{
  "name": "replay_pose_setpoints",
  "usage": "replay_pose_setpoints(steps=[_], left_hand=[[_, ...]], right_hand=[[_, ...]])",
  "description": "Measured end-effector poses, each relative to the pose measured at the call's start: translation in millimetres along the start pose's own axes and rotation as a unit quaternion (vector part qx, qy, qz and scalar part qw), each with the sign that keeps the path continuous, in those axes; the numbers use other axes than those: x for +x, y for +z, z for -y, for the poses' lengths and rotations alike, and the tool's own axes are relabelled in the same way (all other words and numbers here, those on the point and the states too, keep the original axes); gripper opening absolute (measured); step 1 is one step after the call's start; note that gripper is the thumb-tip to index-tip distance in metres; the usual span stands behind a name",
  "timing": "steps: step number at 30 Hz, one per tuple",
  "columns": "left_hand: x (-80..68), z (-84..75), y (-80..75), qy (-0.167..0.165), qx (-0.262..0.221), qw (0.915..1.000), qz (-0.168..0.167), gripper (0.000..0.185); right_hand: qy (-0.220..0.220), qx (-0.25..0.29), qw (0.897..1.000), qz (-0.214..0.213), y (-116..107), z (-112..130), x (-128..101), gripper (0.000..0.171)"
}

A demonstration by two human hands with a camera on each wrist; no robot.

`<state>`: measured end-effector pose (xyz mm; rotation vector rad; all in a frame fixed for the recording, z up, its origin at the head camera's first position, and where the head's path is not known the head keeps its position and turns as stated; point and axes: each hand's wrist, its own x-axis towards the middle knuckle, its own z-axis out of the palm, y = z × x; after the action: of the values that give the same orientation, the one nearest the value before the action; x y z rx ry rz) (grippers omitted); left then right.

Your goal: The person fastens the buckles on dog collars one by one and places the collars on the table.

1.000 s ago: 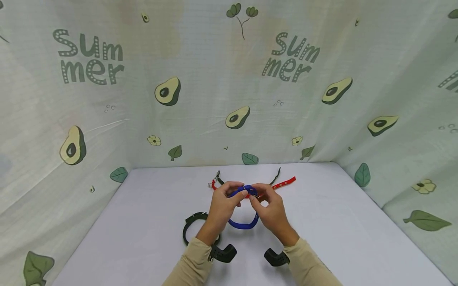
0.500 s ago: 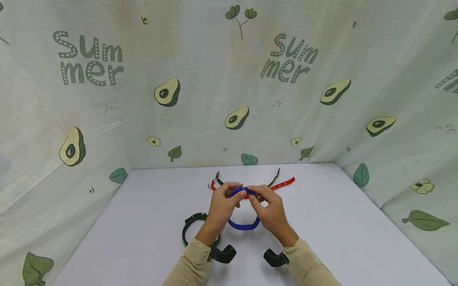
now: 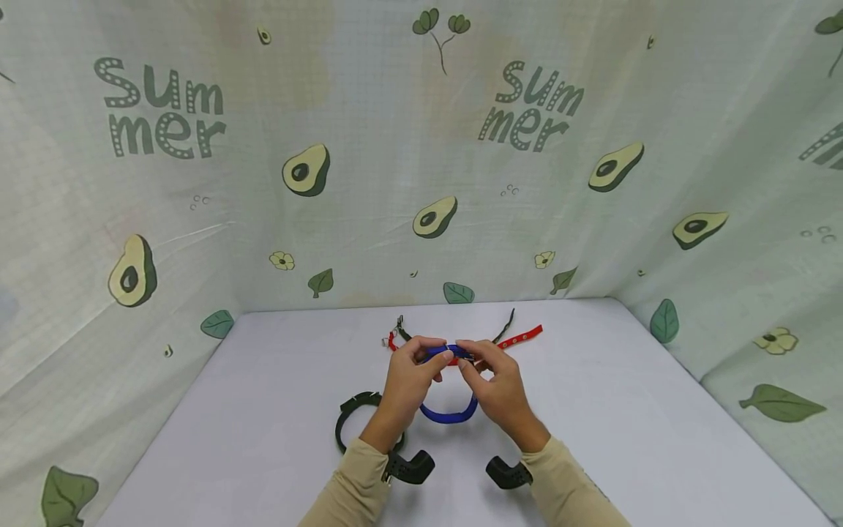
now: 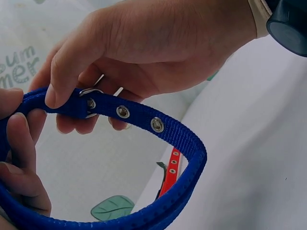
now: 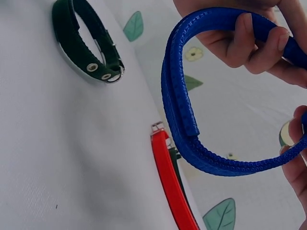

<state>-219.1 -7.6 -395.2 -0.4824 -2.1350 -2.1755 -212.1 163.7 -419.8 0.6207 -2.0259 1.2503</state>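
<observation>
A blue collar (image 3: pixel 448 418) hangs in a loop between both hands, above the table. My left hand (image 3: pixel 410 377) pinches the top of its strap between thumb and fingers. Beside it, my right hand (image 3: pixel 498 384) pinches the strap close to the metal fitting. In the left wrist view, metal-rimmed eyelets run along the blue collar (image 4: pixel 180 132), and a metal loop sits round the strap beside the right thumb. The right wrist view shows the padded band's stitched end. Part of the strap is hidden behind the fingers.
A dark green buckled collar (image 3: pixel 340 432) lies looped on the white table (image 3: pixel 263 410), partly behind the left forearm. Farther back are a red collar (image 3: pixel 525 337) with eyelets and a dark strap (image 3: pixel 506 326). A printed cloth (image 3: pixel 369 110) surrounds the table.
The right fingers have shifted slightly inward over the strap's top, and the blue strap there lies flatter than a second ago. Both hands otherwise stay in place.
</observation>
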Motion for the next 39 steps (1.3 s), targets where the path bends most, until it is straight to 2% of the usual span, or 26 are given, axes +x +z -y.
replay_pose_setpoints(steps=[7, 17, 24, 29, 35, 39], left_hand=[[0.3, -0.7, -2.8, -0.001, -0.002, 0.9999, -0.01, 0.032], [-0.2, 9.5, -0.4, -0.026, 0.001, 0.9995, -0.019, 0.034], [-2.2, 13.4, -6.4, -0.033, 0.002, 0.9984, -0.046, 0.031], [-4.9, 14.3, -10.2, -0.035, 0.019, 0.9983, -0.043, 0.035], [-10.3, 15.1, -15.9, -0.044, 0.024, 0.998, -0.039, 0.032], [-12.5, 18.6, -19.8, -0.035, 0.032, 0.9986, -0.025, 0.032]], right_hand=[[0.029, 0.008, 0.999, 0.027, -1.0, -6.0, -2.5, 0.033], [0.112, -0.017, 0.991, 0.067, -3.6, -15.7, -17.4, 0.035], [0.168, -0.025, 0.977, 0.126, -5.9, -16.7, -21.1, 0.016], [0.175, -0.021, 0.974, 0.142, -5.6, -17.7, -22.3, 0.014], [0.175, -0.002, 0.975, 0.138, -5.0, -18.3, -24.7, 0.015], [0.178, 0.017, 0.975, 0.134, -2.9, -19.0, -26.8, 0.015]])
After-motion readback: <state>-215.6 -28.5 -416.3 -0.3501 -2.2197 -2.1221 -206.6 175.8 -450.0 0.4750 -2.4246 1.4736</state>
